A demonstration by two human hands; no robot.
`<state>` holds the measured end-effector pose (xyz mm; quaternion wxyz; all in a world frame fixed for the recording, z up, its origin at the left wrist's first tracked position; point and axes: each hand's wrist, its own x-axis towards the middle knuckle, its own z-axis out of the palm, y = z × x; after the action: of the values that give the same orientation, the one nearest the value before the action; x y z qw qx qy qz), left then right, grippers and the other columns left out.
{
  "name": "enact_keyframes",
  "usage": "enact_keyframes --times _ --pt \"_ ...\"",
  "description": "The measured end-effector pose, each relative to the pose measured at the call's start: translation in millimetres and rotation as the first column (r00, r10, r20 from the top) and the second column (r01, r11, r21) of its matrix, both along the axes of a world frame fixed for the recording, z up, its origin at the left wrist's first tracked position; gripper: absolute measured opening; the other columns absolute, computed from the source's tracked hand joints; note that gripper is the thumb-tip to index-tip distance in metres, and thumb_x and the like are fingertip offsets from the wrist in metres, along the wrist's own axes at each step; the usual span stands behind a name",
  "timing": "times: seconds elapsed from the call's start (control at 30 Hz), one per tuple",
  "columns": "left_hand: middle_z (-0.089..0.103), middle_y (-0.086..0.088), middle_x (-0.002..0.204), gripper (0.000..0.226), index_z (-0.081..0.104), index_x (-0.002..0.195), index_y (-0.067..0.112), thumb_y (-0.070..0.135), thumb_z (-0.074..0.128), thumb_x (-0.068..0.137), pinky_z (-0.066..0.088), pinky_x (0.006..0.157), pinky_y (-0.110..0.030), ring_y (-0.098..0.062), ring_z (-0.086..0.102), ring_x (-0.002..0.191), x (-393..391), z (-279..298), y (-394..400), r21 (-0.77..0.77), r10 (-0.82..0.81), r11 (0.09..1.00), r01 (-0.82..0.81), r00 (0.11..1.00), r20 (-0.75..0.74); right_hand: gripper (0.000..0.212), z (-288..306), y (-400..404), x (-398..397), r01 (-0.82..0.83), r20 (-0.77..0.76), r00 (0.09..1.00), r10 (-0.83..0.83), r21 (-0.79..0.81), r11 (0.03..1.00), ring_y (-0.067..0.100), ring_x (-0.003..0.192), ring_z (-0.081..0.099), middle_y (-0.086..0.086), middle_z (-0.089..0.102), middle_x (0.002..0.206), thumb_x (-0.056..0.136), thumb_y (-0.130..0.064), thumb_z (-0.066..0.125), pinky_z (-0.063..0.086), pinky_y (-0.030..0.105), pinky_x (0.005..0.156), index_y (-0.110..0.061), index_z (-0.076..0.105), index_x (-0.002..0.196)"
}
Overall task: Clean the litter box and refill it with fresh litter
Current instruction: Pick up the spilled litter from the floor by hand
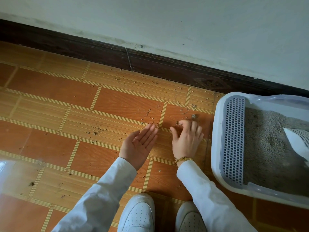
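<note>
Right hand [187,139]: palm down on the tiled floor [50,101], fingers curled and pinching at scattered litter granules [179,123] just short of the litter box; whether any grain is actually between the fingertips cannot be told. Gold bracelet [184,159] at the wrist.

Left hand [139,145]: palm up, fingers together and slightly cupped, spread open beside the right hand, nothing visible in it (apparently offered as a tray for collected grains).

Litter box [217,148]: white tray with a grey perforated step, on the floor at right near the dark skirting board [150,64], partly out of frame. Contents: grey-beige litter [264,148], bed uneven; a white scoop [297,139] lies in it.

Loose granules: spread widely over the tiles toward the wall, with one larger clump [193,116] just beyond the right fingertips and further specks near the white shoes [138,213].

Progress, as judged: early. Spill only beginning to be gathered; box appears full of used litter, so emptying, cleaning and refilling all remain. No fresh litter supply in view.
</note>
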<state>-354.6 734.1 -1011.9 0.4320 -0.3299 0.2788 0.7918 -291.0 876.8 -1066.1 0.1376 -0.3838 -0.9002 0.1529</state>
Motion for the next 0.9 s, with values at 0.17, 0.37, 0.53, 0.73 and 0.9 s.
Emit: enact_keyframes --times 0.17,0.37,0.53,0.73,0.9 --pt "0.060 -0.019 0.126 0.040 0.051 0.126 -0.005 0.016 0.035 0.097 0.041 0.103 -0.045 -0.032 0.056 0.119 -0.8 2.1 -0.5 0.017 0.004 1.000 -0.004 1.000 0.003 0.011 -5.5 7.9 -3.5 -0.014 -0.039 0.999 0.013 -0.023 1.000 0.026 0.091 0.048 0.000 0.058 0.087 0.083 -0.027 0.067 0.032 0.036 0.081 -0.019 0.059 0.083" --pt "0.059 -0.018 0.126 0.039 0.053 0.125 -0.004 0.017 0.035 0.096 0.042 0.101 -0.045 -0.031 0.056 0.119 -2.3 -0.7 -1.9 0.023 0.003 1.000 -0.003 1.000 0.003 0.011 -0.5 4.3 -8.1 -0.044 -0.006 0.999 0.044 -0.014 0.999 0.025 0.088 0.049 -0.001 0.060 0.082 0.082 -0.021 0.068 0.033 0.038 0.079 -0.018 0.058 0.080" --pt "0.067 -0.015 0.110 0.040 0.055 0.124 -0.001 0.019 0.038 0.095 0.054 0.088 -0.032 -0.023 0.065 0.101 -3.5 -6.2 -0.1 -0.031 -0.007 1.000 0.007 1.000 0.014 0.007 32.7 -41.7 -13.0 -0.339 -0.207 0.927 0.312 -0.109 0.934 0.018 0.085 0.046 -0.007 0.059 0.083 0.086 -0.022 0.063 0.033 0.031 0.076 -0.020 0.061 0.080" --pt "0.066 -0.018 0.113 0.037 0.062 0.114 -0.004 0.015 0.036 0.095 0.052 0.092 -0.037 -0.026 0.064 0.106 -15.1 -9.5 -11.4 -0.011 0.064 0.998 -0.064 0.998 -0.015 0.009 32.6 -37.3 -31.7 -0.383 -0.313 0.890 0.330 -0.122 0.916 0.019 0.083 0.049 -0.004 0.061 0.084 0.089 -0.022 0.063 0.038 0.032 0.074 -0.019 0.068 0.082" --pt "0.059 -0.020 0.126 0.038 0.060 0.115 -0.007 0.013 0.035 0.095 0.042 0.101 -0.045 -0.032 0.056 0.119 -24.1 -10.0 -30.5 0.010 0.133 0.991 -0.132 0.991 -0.032 0.014 7.6 -14.9 -59.6 -0.335 -0.105 0.940 0.323 -0.121 0.935 0.022 0.083 0.048 -0.002 0.058 0.084 0.084 -0.029 0.067 0.038 0.033 0.075 -0.017 0.060 0.084"
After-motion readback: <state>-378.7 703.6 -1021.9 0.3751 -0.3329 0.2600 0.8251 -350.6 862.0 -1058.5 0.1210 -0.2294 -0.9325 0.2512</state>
